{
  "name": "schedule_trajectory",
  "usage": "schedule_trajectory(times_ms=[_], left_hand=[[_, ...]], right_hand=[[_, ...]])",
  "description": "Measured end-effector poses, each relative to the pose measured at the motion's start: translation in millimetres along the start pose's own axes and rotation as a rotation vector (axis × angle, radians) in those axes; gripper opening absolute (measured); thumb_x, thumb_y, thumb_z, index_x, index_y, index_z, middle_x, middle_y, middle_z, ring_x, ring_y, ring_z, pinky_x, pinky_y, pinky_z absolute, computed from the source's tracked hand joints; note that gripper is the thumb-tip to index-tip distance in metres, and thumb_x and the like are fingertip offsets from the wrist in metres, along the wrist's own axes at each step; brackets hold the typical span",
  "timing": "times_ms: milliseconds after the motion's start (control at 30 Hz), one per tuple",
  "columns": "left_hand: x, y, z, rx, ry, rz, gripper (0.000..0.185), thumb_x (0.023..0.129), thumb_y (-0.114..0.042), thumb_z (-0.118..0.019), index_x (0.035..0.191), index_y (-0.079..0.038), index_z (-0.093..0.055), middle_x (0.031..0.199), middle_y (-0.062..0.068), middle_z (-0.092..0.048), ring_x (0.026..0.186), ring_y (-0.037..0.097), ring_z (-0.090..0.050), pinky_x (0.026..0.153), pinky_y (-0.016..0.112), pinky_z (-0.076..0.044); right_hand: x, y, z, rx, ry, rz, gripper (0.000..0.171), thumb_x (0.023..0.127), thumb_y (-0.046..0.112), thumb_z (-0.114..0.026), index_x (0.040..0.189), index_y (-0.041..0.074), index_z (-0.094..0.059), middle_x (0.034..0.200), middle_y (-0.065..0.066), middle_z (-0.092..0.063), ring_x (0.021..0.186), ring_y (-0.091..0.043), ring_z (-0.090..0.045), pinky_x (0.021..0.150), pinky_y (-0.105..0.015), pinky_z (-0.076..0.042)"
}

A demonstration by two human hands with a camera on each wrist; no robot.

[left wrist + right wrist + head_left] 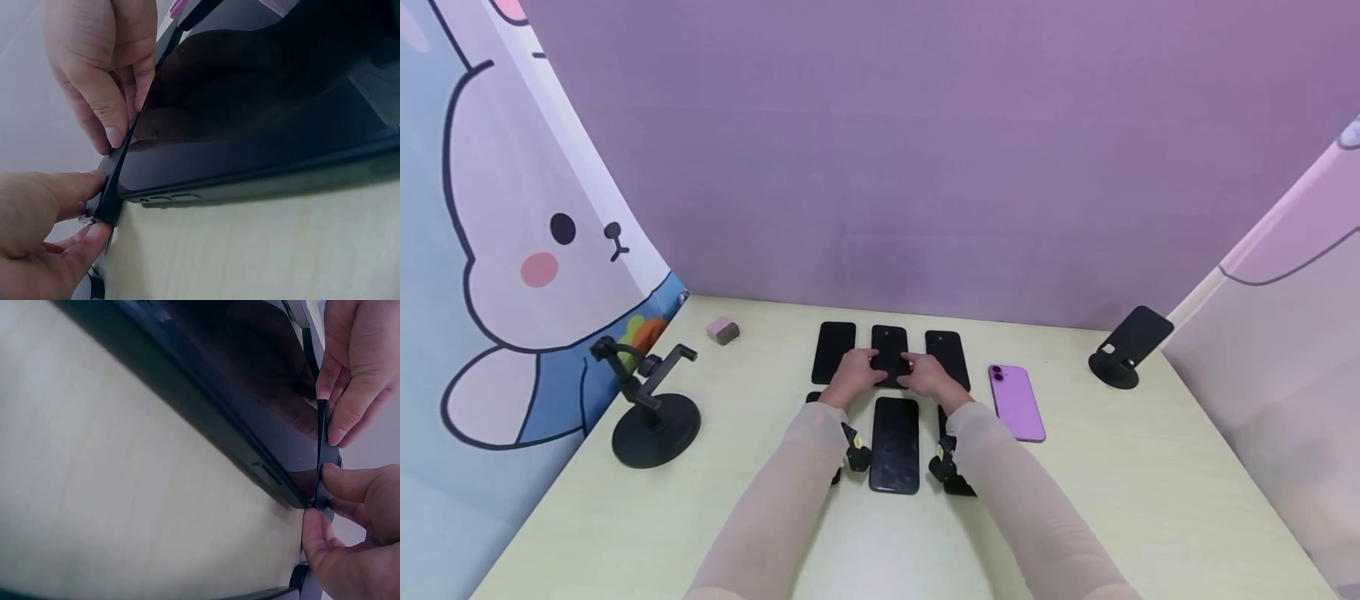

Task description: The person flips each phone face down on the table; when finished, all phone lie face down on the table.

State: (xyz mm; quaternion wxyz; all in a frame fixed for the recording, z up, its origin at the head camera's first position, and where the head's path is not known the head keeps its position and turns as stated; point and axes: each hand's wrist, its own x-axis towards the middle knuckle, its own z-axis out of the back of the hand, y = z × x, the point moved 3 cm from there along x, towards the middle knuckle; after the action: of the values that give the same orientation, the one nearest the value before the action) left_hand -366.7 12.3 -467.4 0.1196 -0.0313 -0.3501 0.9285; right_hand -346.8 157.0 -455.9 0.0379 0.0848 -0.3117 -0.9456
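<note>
Both hands hold one black phone (891,354) by its two sides, in the middle of the back row. Its camera end points away from me. My left hand (856,377) pinches the left side, and my right hand (927,377) pinches the right side. In the left wrist view the left hand (47,219) is at the bottom and the right hand (103,62) above it. The right wrist view has the right hand (362,519) low and the left hand (356,369) above. A black phone (895,446) lies nearest the body between the forearms.
Black phones flank the held one at left (833,353) and right (949,358). Two more lie partly under the forearms. A purple phone (1017,404) is to the right. A black stand (657,429) and a charger (723,330) are left; another stand (1114,372) is far right.
</note>
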Motion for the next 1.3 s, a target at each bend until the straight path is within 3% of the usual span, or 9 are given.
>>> schedule_trajectory(times_ms=[300, 433, 567, 767, 900, 1100, 1300], left_hand=[[-2.3, 0.2, -1.9, 0.032, 0.021, -0.019, 0.047, 0.089, -0.013, -0.07, 0.129, 0.007, -0.058, 0.129, 0.022, -0.058, 0.124, 0.035, -0.049, 0.101, 0.041, -0.041], [-4.1, -0.4, 5.0, 0.008, 0.016, -0.033, 0.046, 0.09, -0.012, -0.069, 0.13, 0.007, -0.058, 0.113, 0.023, -0.063, 0.111, 0.034, -0.056, 0.091, 0.04, -0.047], [-7.4, 5.9, 20.2, -0.019, -0.042, -0.051, 0.044, 0.09, -0.01, -0.069, 0.13, 0.005, -0.059, 0.097, 0.019, -0.061, 0.091, 0.03, -0.057, 0.079, 0.039, -0.049], [-13.5, 30.6, 44.9, -0.111, -0.158, -0.076, 0.039, 0.089, -0.003, -0.068, 0.125, 0.008, -0.06, 0.103, 0.022, -0.062, 0.095, 0.032, -0.06, 0.085, 0.043, -0.049], [-20.7, 49.6, 53.8, -0.141, -0.18, -0.012, 0.038, 0.09, -0.004, -0.066, 0.126, 0.007, -0.059, 0.109, 0.025, -0.06, 0.099, 0.035, -0.06, 0.086, 0.044, -0.049], [-31.2, 70.7, 57.6, -0.138, -0.14, 0.144, 0.039, 0.091, -0.009, -0.065, 0.128, 0.002, -0.059, 0.114, 0.024, -0.06, 0.103, 0.035, -0.059, 0.088, 0.046, -0.048], [-31.8, 74.9, 58.9, -0.192, -0.138, 0.15, 0.038, 0.09, -0.009, -0.067, 0.126, 0.001, -0.061, 0.111, 0.022, -0.063, 0.098, 0.033, -0.061, 0.082, 0.045, -0.05]], right_hand=[[0, 0, -2, -0.02, -0.012, -0.015, 0.055, 0.09, 0.007, -0.068, 0.141, -0.003, -0.048, 0.121, -0.024, -0.06, 0.11, -0.03, -0.058, 0.092, -0.039, -0.047], [0, 10, 1, -0.091, -0.05, -0.015, 0.054, 0.089, 0.008, -0.066, 0.14, -0.003, -0.049, 0.129, -0.027, -0.053, 0.119, -0.038, -0.049, 0.098, -0.045, -0.042], [1, 31, -2, -0.102, -0.097, 0.019, 0.053, 0.091, 0.012, -0.064, 0.14, 0.0, -0.05, 0.13, -0.028, -0.051, 0.122, -0.043, -0.042, 0.099, -0.049, -0.04], [4, 58, -18, -0.035, -0.035, 0.044, 0.053, 0.095, 0.016, -0.063, 0.143, 0.003, -0.047, 0.138, -0.024, -0.046, 0.13, -0.034, -0.039, 0.101, -0.042, -0.04], [6, 63, -30, -0.039, 0.004, 0.032, 0.053, 0.095, 0.019, -0.064, 0.143, 0.005, -0.047, 0.141, -0.022, -0.046, 0.134, -0.034, -0.035, 0.105, -0.042, -0.036], [5, 68, -39, -0.023, 0.039, 0.015, 0.051, 0.095, 0.018, -0.063, 0.142, 0.004, -0.049, 0.141, -0.019, -0.048, 0.13, -0.032, -0.043, 0.101, -0.041, -0.04], [6, 74, -42, 0.028, 0.021, 0.007, 0.049, 0.095, 0.016, -0.062, 0.141, 0.004, -0.05, 0.135, -0.016, -0.054, 0.116, -0.028, -0.055, 0.09, -0.038, -0.047]])
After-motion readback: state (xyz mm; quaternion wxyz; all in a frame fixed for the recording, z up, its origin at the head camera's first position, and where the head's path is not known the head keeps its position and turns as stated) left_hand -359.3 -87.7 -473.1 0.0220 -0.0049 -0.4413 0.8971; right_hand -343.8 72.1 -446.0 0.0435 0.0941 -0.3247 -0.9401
